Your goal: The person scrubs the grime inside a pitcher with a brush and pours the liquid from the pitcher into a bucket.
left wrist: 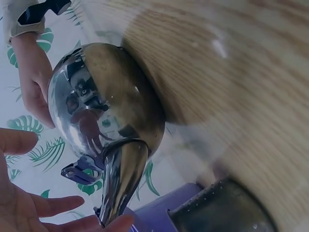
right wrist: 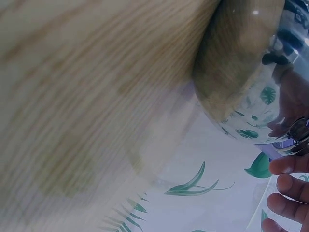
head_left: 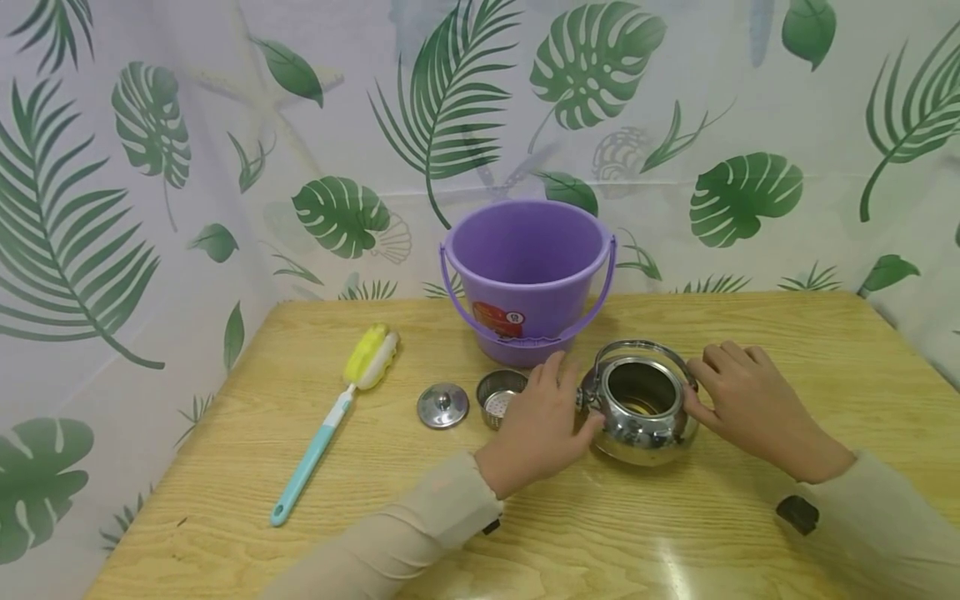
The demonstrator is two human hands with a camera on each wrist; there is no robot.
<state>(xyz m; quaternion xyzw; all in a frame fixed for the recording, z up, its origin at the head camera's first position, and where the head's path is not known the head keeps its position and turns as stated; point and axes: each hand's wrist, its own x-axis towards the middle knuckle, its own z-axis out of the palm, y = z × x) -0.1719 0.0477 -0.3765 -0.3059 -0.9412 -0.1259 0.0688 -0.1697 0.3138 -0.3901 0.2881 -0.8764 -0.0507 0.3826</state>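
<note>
A shiny steel teapot (head_left: 645, 425) stands upright on the table, its lid off and its hoop handle (head_left: 643, 345) raised. My left hand (head_left: 536, 425) is at its left side, fingers spread around the spout (left wrist: 123, 176) without closing on it. At the opposite side my right hand (head_left: 750, 404) has its thumb against the pot near the handle's right end, its loosely bent fingers (right wrist: 289, 186) beside the pot. A steel strainer basket (head_left: 491, 392) sits left of the spout, partly hidden by my left hand. Left of that lies the round steel lid (head_left: 442, 407), knob up.
A purple bucket (head_left: 525, 292) stands behind the teapot, its handle hanging in front. A bottle brush (head_left: 322, 442) with a yellow and white sponge head and turquoise handle lies on the left of the wooden table (head_left: 795, 333). A leaf-patterned cloth (head_left: 465, 100) hangs behind.
</note>
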